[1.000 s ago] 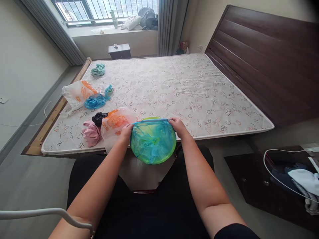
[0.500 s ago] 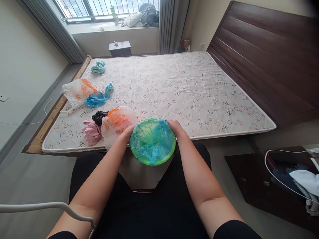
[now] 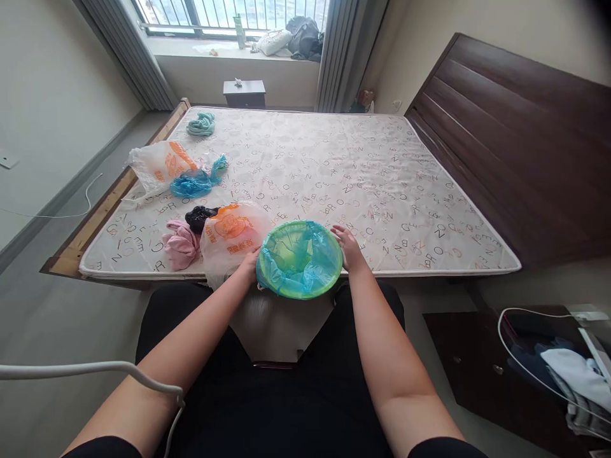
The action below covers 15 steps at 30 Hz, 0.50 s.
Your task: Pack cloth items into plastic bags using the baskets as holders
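Between my hands is a round green bin with its open mouth tipped up toward me. A thin blue plastic bag lines it and folds over much of the rim. My left hand grips the bin's left side, its fingertips partly hidden behind it. At the right rim, my right hand has its fingers spread and slightly bent, close beside the bag's edge; whether it touches is hard to see. Just left of the bin lies a white plastic bag with orange print.
On the mattress lie a pink cloth, a black bag, a crumpled blue bag, another white bag and a teal cloth. A white cable crosses my left forearm. Folded clothes lie at right.
The blue bag has sunk into the bin, baring its green inside. My right hand has loosened from the rim and spread its fingers. The view has shifted a little.
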{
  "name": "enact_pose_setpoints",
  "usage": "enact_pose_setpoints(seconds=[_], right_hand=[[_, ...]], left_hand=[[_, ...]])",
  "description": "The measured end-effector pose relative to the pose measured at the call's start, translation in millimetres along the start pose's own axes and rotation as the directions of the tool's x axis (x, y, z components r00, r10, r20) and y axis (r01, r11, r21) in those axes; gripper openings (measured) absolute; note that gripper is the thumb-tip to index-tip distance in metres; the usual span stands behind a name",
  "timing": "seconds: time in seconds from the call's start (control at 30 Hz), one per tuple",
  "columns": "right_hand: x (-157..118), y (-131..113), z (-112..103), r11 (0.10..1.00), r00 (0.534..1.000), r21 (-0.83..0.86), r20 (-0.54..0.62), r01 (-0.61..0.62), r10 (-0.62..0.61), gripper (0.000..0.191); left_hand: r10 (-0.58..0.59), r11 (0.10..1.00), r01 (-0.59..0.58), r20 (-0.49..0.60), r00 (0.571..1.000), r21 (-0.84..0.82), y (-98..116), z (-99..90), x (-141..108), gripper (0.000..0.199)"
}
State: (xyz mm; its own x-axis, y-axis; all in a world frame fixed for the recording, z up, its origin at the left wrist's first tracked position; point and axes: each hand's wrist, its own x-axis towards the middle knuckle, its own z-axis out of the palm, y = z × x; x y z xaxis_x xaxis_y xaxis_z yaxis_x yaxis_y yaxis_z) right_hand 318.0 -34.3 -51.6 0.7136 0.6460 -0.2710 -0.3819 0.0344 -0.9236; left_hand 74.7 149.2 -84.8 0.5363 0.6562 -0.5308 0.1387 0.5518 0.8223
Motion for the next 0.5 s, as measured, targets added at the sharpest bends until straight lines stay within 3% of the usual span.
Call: enact_pose_setpoints(seconds=[0.07, 0.13, 0.23, 0.3, 0.33, 0.37, 0.43, 0.5], right_hand=[[-14, -3, -2, 0.976, 0.998, -0.209, 0.028, 0.067, -0.063, 0.048], [-32, -7, -3, 0.865, 0.989, -0.482, 0.027, 0.139, -0.145, 0.05], [-62, -17, 6, 0.525, 0.915, -0.797, 0.084, 0.3, -0.395, 0.043], [-78, -25, 22, 0.311, 0.845, -0.868, 0.2, 0.388, -0.496, 0.038], [-83, -27, 32, 0.24, 0.834, -0.872, 0.276, 0.426, -0.479, 0.035], [-86, -27, 44, 0.196, 0.843, -0.866, 0.357, 0.46, -0.403, 0.033], [-84, -18, 65, 0.188, 0.884, -0.864, 0.46, 0.467, -0.082, 0.025], [-76, 0, 80, 0.193, 0.873, -0.917, 0.393, 0.349, 0.289, 0.012]], left_hand=[[-0.045, 0.999, 0.047, -0.075, 0.996, 0.027, -4, -10.9, -7, 0.044], [-0.054, 0.995, 0.063, -0.12, 0.991, 0.071, -1, -23.5, -14, 0.045], [0.215, 0.955, -0.17, -0.171, 0.961, 0.245, 10, -35.3, -27, 0.036], [0.388, 0.847, -0.33, -0.06, 0.92, 0.416, 18, -34.4, -36, 0.034], [0.404, 0.796, -0.364, 0.023, 0.915, 0.484, 21, -31.6, -41, 0.034], [0.4, 0.743, -0.381, 0.091, 0.912, 0.551, 23, -27.9, -44, 0.033], [0.407, 0.626, -0.406, 0.165, 0.898, 0.666, 25, -20.0, -50, 0.024], [0.44, 0.531, -0.424, 0.19, 0.878, 0.734, 25, -14.5, -52, 0.014]])
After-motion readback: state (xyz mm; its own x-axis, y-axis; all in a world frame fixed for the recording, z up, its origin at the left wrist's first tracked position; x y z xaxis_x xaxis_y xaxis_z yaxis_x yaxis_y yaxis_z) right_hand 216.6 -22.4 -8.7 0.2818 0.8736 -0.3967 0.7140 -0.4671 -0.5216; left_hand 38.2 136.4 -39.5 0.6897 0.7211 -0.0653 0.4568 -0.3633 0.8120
